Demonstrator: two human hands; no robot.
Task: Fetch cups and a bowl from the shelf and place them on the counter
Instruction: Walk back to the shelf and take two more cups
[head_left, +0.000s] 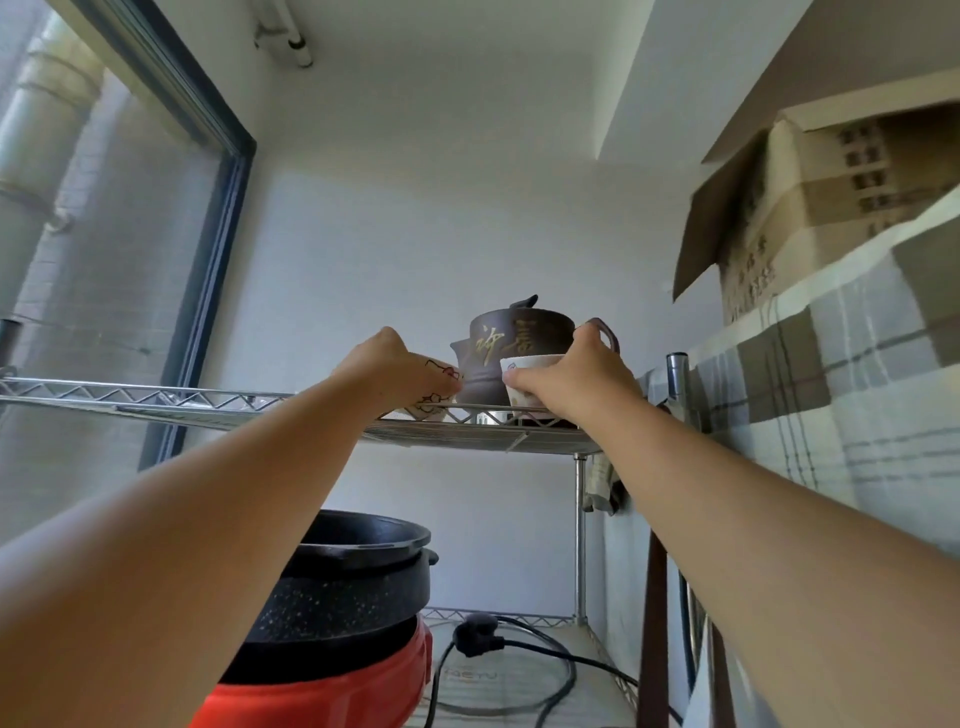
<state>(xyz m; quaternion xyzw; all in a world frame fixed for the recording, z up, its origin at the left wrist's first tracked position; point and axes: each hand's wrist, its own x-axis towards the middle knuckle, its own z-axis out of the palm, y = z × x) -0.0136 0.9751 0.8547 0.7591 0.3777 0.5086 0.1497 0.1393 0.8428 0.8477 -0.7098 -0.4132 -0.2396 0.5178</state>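
Both my arms reach up to the top wire shelf (156, 397). My left hand (397, 371) wraps a white cup with a red flower pattern (441, 387) at the shelf's edge; most of that cup is hidden behind the fingers. My right hand (576, 382) grips a plain white cup (530, 366) from its right side. Between and behind the two cups stands a brown clay teapot with gold characters (519, 338). No bowl shows in this view.
A red electric cooker with a black pot (353, 613) sits on the lower shelf, with a black plug and cable (478, 631) beside it. A cardboard box (810, 208) and checked cloth (857, 395) fill the right. A window (104, 260) lies left.
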